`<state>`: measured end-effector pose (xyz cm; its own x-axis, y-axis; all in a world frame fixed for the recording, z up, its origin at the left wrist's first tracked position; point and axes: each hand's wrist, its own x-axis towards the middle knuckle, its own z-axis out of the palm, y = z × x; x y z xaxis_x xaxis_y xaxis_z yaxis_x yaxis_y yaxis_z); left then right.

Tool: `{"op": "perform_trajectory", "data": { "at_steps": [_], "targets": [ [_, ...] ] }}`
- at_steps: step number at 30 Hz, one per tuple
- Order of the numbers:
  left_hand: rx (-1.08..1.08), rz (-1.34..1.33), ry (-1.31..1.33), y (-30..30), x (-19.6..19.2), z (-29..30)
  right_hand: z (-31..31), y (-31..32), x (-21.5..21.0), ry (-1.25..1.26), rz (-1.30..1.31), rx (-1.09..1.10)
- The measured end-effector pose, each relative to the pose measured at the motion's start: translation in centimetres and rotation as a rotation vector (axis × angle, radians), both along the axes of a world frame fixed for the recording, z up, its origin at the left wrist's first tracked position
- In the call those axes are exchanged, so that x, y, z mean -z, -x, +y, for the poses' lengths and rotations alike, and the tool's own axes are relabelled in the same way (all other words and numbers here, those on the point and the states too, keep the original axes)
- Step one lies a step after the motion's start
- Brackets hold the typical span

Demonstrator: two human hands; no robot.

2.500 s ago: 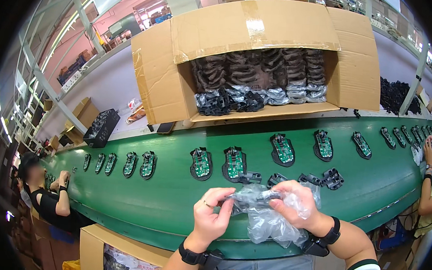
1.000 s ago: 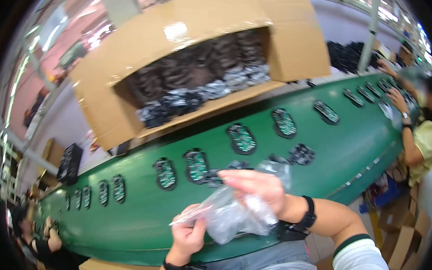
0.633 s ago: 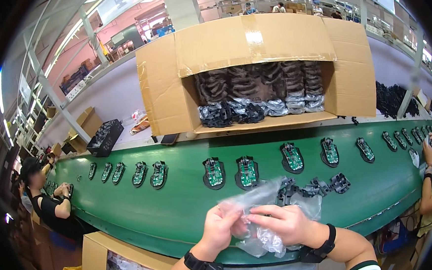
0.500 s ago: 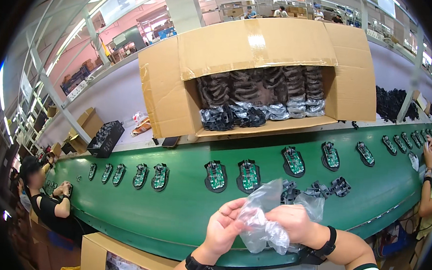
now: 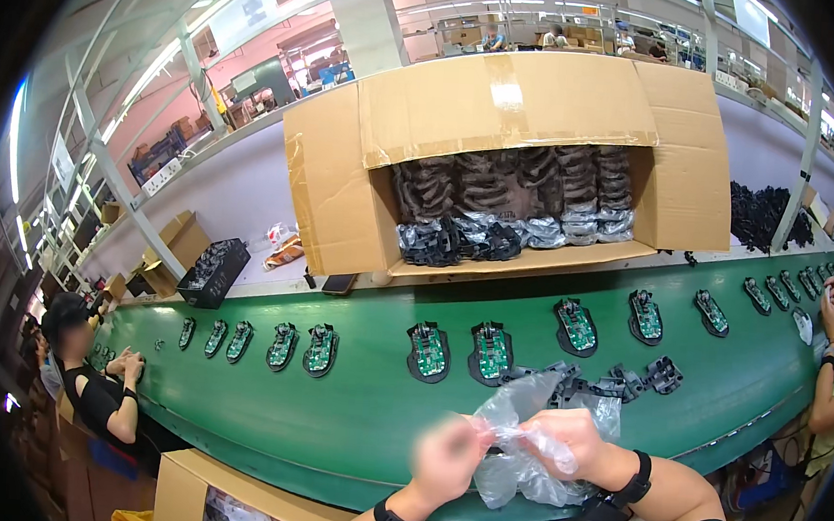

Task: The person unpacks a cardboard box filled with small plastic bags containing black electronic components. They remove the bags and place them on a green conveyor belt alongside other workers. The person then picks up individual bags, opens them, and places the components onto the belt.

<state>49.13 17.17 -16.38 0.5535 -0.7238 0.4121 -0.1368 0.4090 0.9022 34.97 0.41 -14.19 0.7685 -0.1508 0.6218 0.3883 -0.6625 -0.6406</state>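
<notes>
We pinched the clear plastic bag (image 5: 520, 448) between both hands, left hand (image 5: 448, 458) and right hand (image 5: 573, 442) closed on it. We held it above the green conveyor belt (image 5: 350, 419), clear of the circuit boards (image 5: 488, 346).

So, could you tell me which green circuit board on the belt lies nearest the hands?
The board just left of the loose black parts, directly above the bag-holding hands; others lie farther along.

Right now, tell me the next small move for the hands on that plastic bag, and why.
Probably pull the bag's mouth apart. Both the left hand and the right hand pinch the crumpled clear plastic bag above the near edge of the green conveyor belt, and it looks closed up. Loose black parts lie on the belt just beyond it.
</notes>
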Motion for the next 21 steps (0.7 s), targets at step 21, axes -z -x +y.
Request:
{"op": "perform_trajectory", "data": {
  "at_steps": [21],
  "targets": [
    [0.230,0.416,-0.181,-0.9,-1.1,-0.4,0.3,-0.2,0.1,0.060,0.012,-0.154]
  ]
}}
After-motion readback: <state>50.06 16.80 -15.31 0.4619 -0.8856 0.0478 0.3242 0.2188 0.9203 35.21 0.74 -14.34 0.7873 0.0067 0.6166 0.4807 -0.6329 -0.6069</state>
